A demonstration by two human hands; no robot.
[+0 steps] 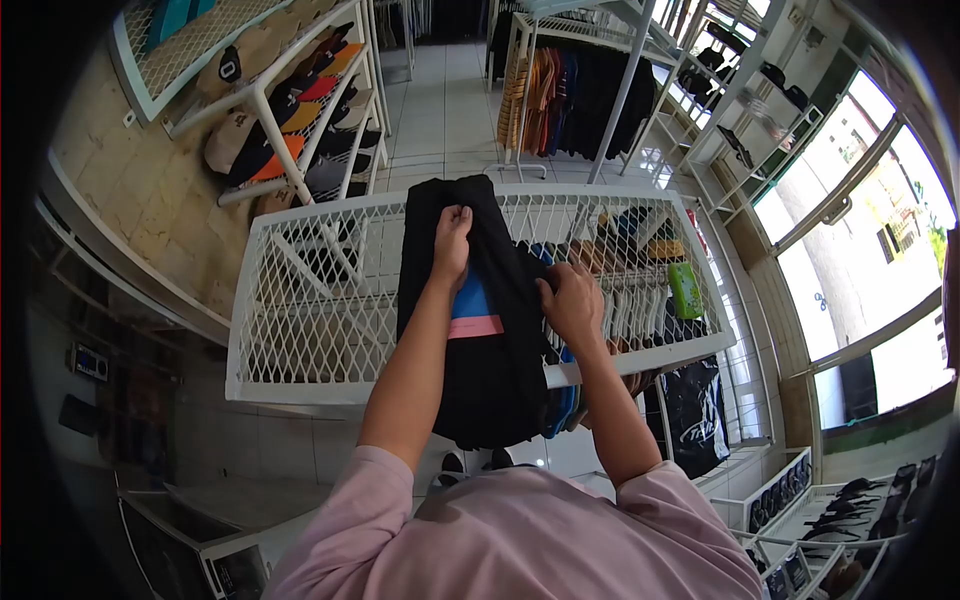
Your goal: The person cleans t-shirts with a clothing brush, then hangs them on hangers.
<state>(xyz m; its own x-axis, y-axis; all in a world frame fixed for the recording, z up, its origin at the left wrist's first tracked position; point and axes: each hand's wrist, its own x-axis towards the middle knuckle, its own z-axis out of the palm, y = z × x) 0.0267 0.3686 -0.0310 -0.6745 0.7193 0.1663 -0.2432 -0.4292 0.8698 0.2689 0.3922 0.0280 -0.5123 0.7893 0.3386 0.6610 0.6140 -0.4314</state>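
Note:
A folded black garment (485,385) with a blue panel and a pink stripe lies lengthwise over a white mesh rack top (310,350); its near end hangs past the front edge. My left hand (453,243) is on the far part of the garment, fingers curled in on the black cloth. At the garment's right edge, my right hand (574,303) pinches a fold of the same cloth between thumb and fingers. Part of the blue panel is covered by my left forearm.
A green packet (685,291) sits on the mesh at right. Below hang several clothes (640,310) on hangers. Caps fill a rack (300,150) at left. Shirts hang on a rail (570,100) behind. Glass doors (850,220) stand at right.

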